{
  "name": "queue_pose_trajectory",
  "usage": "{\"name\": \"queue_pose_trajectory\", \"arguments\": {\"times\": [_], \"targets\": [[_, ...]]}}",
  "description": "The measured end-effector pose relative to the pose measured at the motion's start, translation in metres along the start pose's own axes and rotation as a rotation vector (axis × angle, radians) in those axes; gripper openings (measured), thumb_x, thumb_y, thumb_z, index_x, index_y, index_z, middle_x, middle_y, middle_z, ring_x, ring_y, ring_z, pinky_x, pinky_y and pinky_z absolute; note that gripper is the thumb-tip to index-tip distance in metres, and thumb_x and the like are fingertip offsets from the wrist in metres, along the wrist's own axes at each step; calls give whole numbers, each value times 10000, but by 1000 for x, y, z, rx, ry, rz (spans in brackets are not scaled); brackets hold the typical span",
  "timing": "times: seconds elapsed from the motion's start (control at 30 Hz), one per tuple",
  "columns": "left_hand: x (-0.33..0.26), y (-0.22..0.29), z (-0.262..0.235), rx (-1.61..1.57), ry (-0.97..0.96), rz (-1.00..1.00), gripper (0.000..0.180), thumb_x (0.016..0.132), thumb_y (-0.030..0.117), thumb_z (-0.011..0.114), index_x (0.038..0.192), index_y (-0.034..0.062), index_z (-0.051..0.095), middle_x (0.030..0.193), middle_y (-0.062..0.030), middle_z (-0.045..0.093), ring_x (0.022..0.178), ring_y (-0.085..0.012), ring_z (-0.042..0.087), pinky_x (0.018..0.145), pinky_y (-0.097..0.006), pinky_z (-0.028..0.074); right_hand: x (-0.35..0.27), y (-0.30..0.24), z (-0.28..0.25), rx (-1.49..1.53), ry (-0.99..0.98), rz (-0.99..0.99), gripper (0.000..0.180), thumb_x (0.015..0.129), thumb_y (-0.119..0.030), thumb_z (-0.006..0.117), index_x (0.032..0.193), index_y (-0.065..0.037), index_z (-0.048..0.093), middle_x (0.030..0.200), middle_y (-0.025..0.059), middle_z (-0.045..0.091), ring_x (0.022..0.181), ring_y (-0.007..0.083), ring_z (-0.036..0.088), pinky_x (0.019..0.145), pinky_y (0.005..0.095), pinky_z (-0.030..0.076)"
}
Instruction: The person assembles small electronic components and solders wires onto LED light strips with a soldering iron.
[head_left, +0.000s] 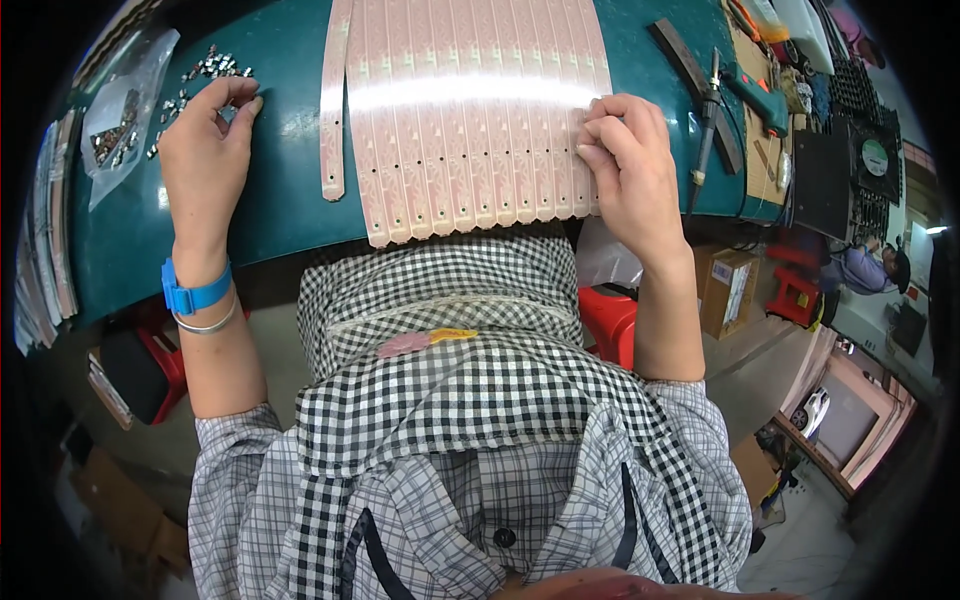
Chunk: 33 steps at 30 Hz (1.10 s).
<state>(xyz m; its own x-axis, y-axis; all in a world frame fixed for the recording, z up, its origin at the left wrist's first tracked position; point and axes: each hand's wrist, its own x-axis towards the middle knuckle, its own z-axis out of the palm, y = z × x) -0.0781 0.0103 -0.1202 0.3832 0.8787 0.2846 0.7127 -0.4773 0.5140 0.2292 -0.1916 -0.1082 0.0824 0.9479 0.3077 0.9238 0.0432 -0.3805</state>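
A row of long pale-pink patterned strips [470,140] lies side by side on the green tabletop, each with a small dark dot near its rounded near end. One separate strip [333,140] sits a little to the left of the row. My left hand [207,150], thumb and fingers brought together, hovers beside a scatter of small shiny metal pieces [215,66]; whatever its fingertips hold is too small to make out. At the row's right edge, my right hand [635,165] has its fingers curled and its thumb close to them. Its fingertips hide anything in between.
Left of the loose pieces lies a clear plastic bag [122,125] with more small parts. On the right are a soldering iron [707,130], a dark bar [690,80] and a green glue gun [762,103]. A red stool [610,320] stands under the table's edge.
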Motion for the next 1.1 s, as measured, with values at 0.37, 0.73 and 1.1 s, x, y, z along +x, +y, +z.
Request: {"name": "queue_pose_trajectory", "arguments": {"times": [0.37, 0.73, 1.1], "targets": [[-5, 3, -6, -362, 26, -72, 136, 893, 38, 670, 1024, 31, 706, 858, 11, 684, 642, -52, 484, 615, -202, 426, -3, 3, 3, -53, 59, -60, 197, 709, -29, 734, 876, -51, 632, 960, 69, 627, 1025, 294, 569, 907, 402, 431], [-52, 91, -19, -706, -305, 136, 160, 847, -76, 649, 968, 5, 715, 877, -48, 665, 705, -75, 547, 597, -195, 417, -13, 8, -15, 70, 128, 75, 173, 698, -14, 744, 862, -60, 708, 970, 60, 658, 992, 260, 587, 863, 356, 470], [-61, 96, -6, -761, -396, 115, 170, 845, -72, 648, 973, 11, 722, 858, -61, 675, 680, -94, 572, 597, -219, 456, -11, 11, -3, -64, 123, 5, 114, 674, -45, 768, 768, -78, 714, 930, -2, 668, 1028, 240, 592, 905, 366, 396]]}}
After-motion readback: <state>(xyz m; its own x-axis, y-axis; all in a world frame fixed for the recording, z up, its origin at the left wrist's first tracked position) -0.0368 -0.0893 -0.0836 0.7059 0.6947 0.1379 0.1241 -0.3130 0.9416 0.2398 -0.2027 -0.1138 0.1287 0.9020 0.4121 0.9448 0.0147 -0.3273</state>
